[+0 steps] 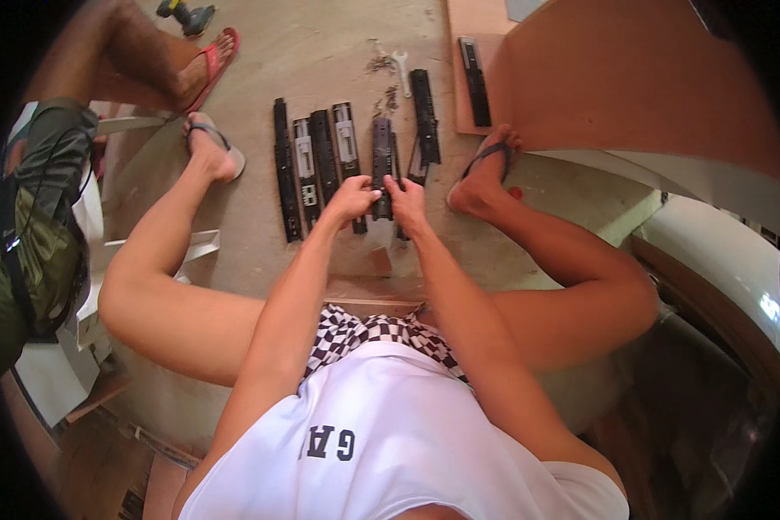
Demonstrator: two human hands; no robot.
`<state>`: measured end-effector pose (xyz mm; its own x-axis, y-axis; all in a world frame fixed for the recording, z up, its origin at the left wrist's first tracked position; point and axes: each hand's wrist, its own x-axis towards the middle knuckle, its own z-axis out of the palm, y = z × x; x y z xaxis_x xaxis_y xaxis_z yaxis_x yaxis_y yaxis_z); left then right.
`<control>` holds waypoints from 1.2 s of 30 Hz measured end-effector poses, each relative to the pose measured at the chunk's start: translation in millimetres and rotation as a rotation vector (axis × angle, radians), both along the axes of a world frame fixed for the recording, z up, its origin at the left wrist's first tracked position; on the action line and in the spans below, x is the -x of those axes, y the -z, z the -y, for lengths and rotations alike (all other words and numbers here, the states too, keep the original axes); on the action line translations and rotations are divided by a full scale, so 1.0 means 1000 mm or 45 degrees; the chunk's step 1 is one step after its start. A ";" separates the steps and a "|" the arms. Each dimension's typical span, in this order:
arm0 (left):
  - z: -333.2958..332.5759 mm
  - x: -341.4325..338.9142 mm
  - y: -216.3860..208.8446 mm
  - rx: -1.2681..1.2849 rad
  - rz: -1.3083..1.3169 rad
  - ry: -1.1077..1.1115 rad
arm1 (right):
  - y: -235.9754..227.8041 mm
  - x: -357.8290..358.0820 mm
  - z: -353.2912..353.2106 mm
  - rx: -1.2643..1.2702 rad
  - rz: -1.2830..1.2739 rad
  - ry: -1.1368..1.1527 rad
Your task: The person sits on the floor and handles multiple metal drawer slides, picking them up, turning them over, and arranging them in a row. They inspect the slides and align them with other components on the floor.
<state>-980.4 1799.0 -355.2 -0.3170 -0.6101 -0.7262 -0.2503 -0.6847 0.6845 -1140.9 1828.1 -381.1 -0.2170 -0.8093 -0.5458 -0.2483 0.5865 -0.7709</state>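
Both my hands are on a dark drawer slide [381, 139] that points away from me over the floor. My left hand [354, 199] grips its near end from the left, fingers curled. From the right, my right hand [405, 204] pinches the same end. Left of it lie more drawer slides side by side: a black one [284, 169] at the far left, one with a white insert [305, 169], another black one [324, 147] and a second with a white insert [347, 139]. On the right, another black slide [424, 113] overlaps a thinner rail.
A wrench [402, 73] and scattered screws [380, 62] lie beyond the slides. One more slide [474, 82] rests on a brown board by a large curved panel [624, 78]. A cordless drill [186, 16] and another person's sandalled foot [210, 68] are at the upper left.
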 end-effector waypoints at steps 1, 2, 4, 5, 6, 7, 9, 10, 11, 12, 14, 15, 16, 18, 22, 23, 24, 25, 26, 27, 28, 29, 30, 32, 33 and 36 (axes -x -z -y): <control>-0.003 0.007 -0.001 -0.025 -0.048 -0.082 | 0.003 0.001 -0.001 0.002 0.026 0.058; -0.008 0.013 -0.001 -0.049 -0.098 -0.171 | 0.003 0.001 -0.003 0.004 0.049 0.111; -0.012 0.017 0.003 -0.022 -0.074 -0.154 | 0.001 0.000 -0.004 -0.018 0.017 0.135; -0.014 0.017 0.008 -0.008 -0.066 -0.144 | -0.002 0.000 -0.004 -0.018 0.002 0.128; -0.018 0.016 0.012 0.010 -0.036 -0.154 | -0.006 0.000 -0.004 -0.019 -0.014 0.124; -0.018 0.020 0.013 0.030 -0.018 -0.151 | -0.005 0.003 -0.004 -0.019 -0.022 0.112; -0.019 0.019 0.015 0.042 0.038 -0.107 | -0.001 0.005 -0.004 -0.020 -0.039 0.094; -0.018 0.018 0.014 0.037 0.054 -0.061 | 0.007 0.009 -0.004 -0.028 -0.196 -0.027; -0.018 0.012 0.019 0.017 0.118 0.004 | 0.006 0.002 -0.006 -0.001 -0.213 -0.014; -0.018 0.007 0.021 -0.006 0.137 0.046 | 0.003 0.001 -0.006 0.027 -0.232 0.006; -0.014 0.003 -0.005 -0.125 0.232 0.031 | 0.002 0.007 -0.005 0.003 -0.182 0.000; -0.010 0.007 -0.013 -0.080 0.265 0.038 | 0.003 0.006 -0.005 -0.013 -0.146 -0.006; -0.009 0.003 -0.019 -0.040 0.323 0.029 | 0.003 0.005 -0.002 -0.079 -0.207 -0.048; -0.009 -0.007 -0.016 0.098 0.450 -0.115 | 0.006 0.005 -0.004 -0.057 -0.152 -0.037; -0.006 -0.032 0.004 0.440 1.031 -0.250 | 0.000 -0.001 -0.005 -0.120 -0.139 -0.042; -0.004 -0.034 0.001 0.424 1.069 -0.263 | 0.003 -0.002 -0.006 -0.133 -0.146 -0.036; -0.005 -0.034 -0.002 0.423 1.109 -0.238 | 0.006 -0.003 -0.006 -0.145 -0.153 -0.028; -0.008 -0.032 -0.003 0.418 1.147 -0.219 | 0.003 -0.006 -0.007 -0.165 -0.180 -0.014; -0.011 -0.029 -0.004 0.414 1.184 -0.198 | 0.001 -0.010 -0.009 -0.152 -0.210 -0.012; -0.012 -0.028 0.000 0.385 1.181 -0.207 | -0.002 -0.013 -0.010 -0.139 -0.240 -0.009; -0.016 -0.027 0.006 0.400 1.170 -0.235 | -0.006 -0.014 -0.010 -0.129 -0.272 -0.002; -0.020 -0.027 0.011 0.414 1.160 -0.263 | -0.010 -0.014 -0.010 -0.120 -0.270 0.004; -0.024 -0.027 0.017 0.428 1.150 -0.291 | -0.014 -0.015 -0.010 -0.112 -0.267 0.009; -0.025 -0.027 0.020 0.468 1.141 -0.280 | -0.010 -0.011 -0.012 -0.112 -0.279 0.029; -0.025 -0.028 0.021 0.488 1.138 -0.275 | -0.007 -0.008 -0.010 -0.122 -0.287 0.039; -0.024 -0.034 0.013 0.503 1.131 -0.253 | -0.015 -0.006 -0.008 -0.193 -0.303 0.082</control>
<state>-946.1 1823.5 -368.1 0.3786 -0.8425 -0.3833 -0.6883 -0.5331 0.4920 -1134.6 1836.3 -366.1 -0.4018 -0.7027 -0.5872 -0.3703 0.7111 -0.5976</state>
